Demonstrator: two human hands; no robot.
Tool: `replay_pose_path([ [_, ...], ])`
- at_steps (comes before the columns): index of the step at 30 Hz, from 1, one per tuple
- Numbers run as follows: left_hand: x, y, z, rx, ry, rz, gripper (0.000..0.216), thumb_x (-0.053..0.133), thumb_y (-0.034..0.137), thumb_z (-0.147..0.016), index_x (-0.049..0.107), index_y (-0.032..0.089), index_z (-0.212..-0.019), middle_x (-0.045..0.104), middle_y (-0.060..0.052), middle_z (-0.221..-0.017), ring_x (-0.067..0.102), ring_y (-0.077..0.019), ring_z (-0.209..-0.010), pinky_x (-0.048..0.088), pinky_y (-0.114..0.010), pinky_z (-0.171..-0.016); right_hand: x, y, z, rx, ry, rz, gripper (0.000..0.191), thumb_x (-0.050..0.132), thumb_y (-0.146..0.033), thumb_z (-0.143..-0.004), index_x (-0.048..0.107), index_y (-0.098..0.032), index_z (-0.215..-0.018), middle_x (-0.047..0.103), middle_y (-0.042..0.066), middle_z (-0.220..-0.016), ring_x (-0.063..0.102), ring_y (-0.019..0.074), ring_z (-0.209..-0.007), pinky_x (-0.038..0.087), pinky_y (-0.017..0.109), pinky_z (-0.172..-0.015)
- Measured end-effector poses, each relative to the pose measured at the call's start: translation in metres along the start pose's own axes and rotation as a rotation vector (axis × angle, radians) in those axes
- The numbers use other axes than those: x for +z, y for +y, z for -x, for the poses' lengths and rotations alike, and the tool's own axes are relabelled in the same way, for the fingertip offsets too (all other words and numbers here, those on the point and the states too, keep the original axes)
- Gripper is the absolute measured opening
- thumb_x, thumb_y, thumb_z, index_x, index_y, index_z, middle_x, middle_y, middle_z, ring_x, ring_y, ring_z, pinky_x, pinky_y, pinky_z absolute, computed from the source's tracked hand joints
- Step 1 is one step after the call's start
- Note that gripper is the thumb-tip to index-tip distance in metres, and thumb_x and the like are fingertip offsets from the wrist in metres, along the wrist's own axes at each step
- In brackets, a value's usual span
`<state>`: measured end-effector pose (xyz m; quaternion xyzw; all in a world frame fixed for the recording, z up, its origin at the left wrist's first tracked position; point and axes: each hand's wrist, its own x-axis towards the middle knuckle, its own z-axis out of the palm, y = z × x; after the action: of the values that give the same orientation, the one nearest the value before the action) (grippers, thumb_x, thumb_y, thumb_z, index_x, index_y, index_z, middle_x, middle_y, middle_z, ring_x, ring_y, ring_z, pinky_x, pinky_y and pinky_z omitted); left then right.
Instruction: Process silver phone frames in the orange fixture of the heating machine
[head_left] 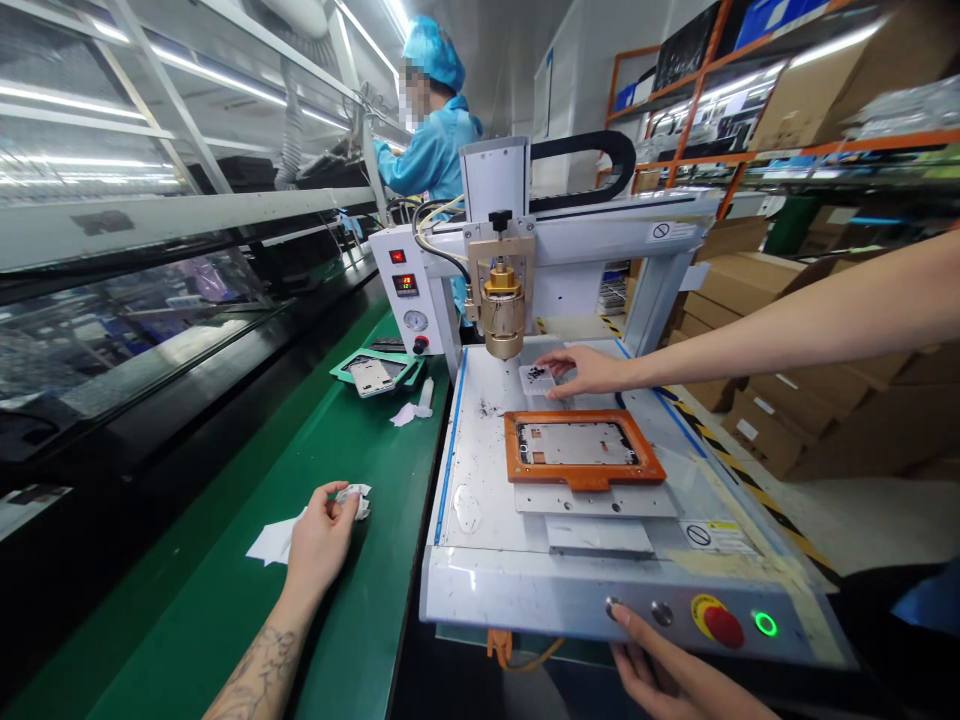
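Observation:
My left hand (321, 535), its forearm tattooed, is closed on a crumpled white wipe (357, 502) above the green work surface. A flat white sheet (271, 541) lies beside the wrist. Low at the front of a white benchtop machine, my right hand (656, 655) has one finger on the left metal button (613, 606); its other fingers bend below the panel edge, apart and holding nothing. An orange fixture (585, 482) on the machine bed frames a silver phone-sized plate (581, 446). Another person's hand (589, 370) holds a small clear tray (537, 379) with black bits.
A brass machine head (503, 325) hangs above the bed. Green frames with a silver plate (373, 375) and a small clear tube (427, 396) lie left of the machine. A red emergency button (723, 627) sits on the panel. A person (435, 130) in blue stands behind; cartons fill the right.

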<state>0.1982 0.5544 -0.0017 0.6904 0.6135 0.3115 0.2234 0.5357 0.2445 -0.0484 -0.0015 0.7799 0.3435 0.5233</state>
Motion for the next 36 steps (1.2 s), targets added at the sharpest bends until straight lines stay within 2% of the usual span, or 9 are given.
replay_pose_path([
  [3, 0.0, -0.001, 0.0, -0.002, -0.004, 0.002, 0.058, 0.052, 0.071, -0.08, 0.059, 0.022, -0.109, 0.05, 0.005, -0.059, 0.054, -0.0215, -0.057, 0.039, -0.031, -0.057, -0.001, 0.005, 0.004, 0.012, -0.008, -0.037, 0.047, 0.029, -0.012, -0.081, 0.063, -0.001, -0.111, 0.074, 0.011, -0.109, 0.072, 0.0236, -0.104, 0.067, 0.042, -0.081],
  [8, 0.0, -0.001, 0.0, -0.013, -0.011, -0.002, 0.058, 0.051, 0.072, -0.08, 0.058, 0.023, -0.11, 0.05, 0.005, -0.059, 0.054, -0.0219, -0.058, 0.039, -0.031, -0.058, 0.005, -0.01, -0.007, 0.172, 0.093, -0.105, 0.045, 0.034, -0.02, -0.08, 0.069, -0.004, -0.103, 0.076, 0.009, -0.103, 0.074, 0.0239, -0.096, 0.068, 0.044, -0.077],
  [11, 0.0, -0.001, 0.001, -0.02, -0.011, -0.007, 0.057, 0.052, 0.071, -0.08, 0.058, 0.023, -0.11, 0.05, 0.005, -0.06, 0.054, -0.0218, -0.058, 0.039, -0.031, -0.058, 0.005, -0.015, -0.013, 0.18, 0.126, -0.102, 0.043, 0.038, -0.024, -0.079, 0.072, -0.006, -0.099, 0.077, 0.008, -0.102, 0.074, 0.0252, -0.097, 0.068, 0.044, -0.074],
  [14, -0.001, -0.002, 0.001, -0.019, -0.013, -0.001, 0.057, 0.052, 0.071, -0.081, 0.058, 0.023, -0.111, 0.051, 0.005, -0.06, 0.054, -0.0219, -0.059, 0.039, -0.031, -0.059, 0.001, -0.01, -0.013, 0.103, 0.065, -0.104, 0.043, 0.045, -0.025, -0.079, 0.071, -0.005, -0.106, 0.076, 0.01, -0.107, 0.074, 0.0281, -0.098, 0.068, 0.043, -0.07],
  [17, -0.001, -0.002, 0.001, -0.021, -0.021, -0.006, 0.058, 0.051, 0.072, -0.08, 0.058, 0.023, -0.111, 0.051, 0.005, -0.06, 0.055, -0.0222, -0.059, 0.039, -0.031, -0.059, -0.003, -0.002, -0.008, 0.008, 0.012, -0.126, 0.045, 0.046, -0.025, -0.082, 0.069, -0.003, -0.114, 0.074, 0.013, -0.112, 0.074, 0.0308, -0.096, 0.067, 0.047, -0.07],
  [21, -0.001, -0.001, 0.002, -0.028, -0.024, -0.004, 0.059, 0.051, 0.073, -0.08, 0.057, 0.024, -0.111, 0.049, 0.005, -0.059, 0.054, -0.0222, -0.059, 0.038, -0.031, -0.058, -0.006, 0.011, 0.003, 0.023, 0.01, -0.048, 0.041, 0.035, -0.015, -0.09, 0.067, -0.006, -0.114, 0.074, 0.009, -0.109, 0.074, 0.0244, -0.098, 0.066, 0.047, -0.081],
  [25, -0.001, -0.002, 0.001, -0.029, -0.021, 0.011, 0.059, 0.051, 0.073, -0.079, 0.057, 0.024, -0.111, 0.049, 0.005, -0.059, 0.053, -0.0222, -0.058, 0.038, -0.031, -0.057, -0.007, 0.023, 0.006, -0.071, -0.06, 0.025, 0.039, 0.036, -0.02, -0.095, 0.062, -0.004, -0.119, 0.075, 0.011, -0.101, 0.075, 0.0233, -0.091, 0.067, 0.043, -0.079],
  [30, 0.001, 0.0, 0.001, -0.032, -0.018, 0.006, 0.058, 0.051, 0.072, -0.079, 0.057, 0.024, -0.11, 0.05, 0.005, -0.059, 0.054, -0.0222, -0.059, 0.038, -0.031, -0.058, -0.003, 0.017, -0.002, -0.04, -0.036, -0.015, 0.038, 0.04, -0.019, -0.095, 0.063, -0.005, -0.12, 0.074, 0.01, -0.102, 0.075, 0.0244, -0.09, 0.066, 0.048, -0.08],
  [36, 0.0, -0.001, 0.001, -0.031, -0.018, -0.003, 0.058, 0.051, 0.072, -0.079, 0.057, 0.024, -0.111, 0.051, 0.005, -0.06, 0.055, -0.0222, -0.06, 0.039, -0.031, -0.059, -0.003, 0.013, 0.0, -0.078, -0.059, -0.002, 0.037, 0.039, -0.019, -0.094, 0.062, -0.005, -0.119, 0.072, 0.011, -0.106, 0.074, 0.0248, -0.096, 0.068, 0.047, -0.078],
])
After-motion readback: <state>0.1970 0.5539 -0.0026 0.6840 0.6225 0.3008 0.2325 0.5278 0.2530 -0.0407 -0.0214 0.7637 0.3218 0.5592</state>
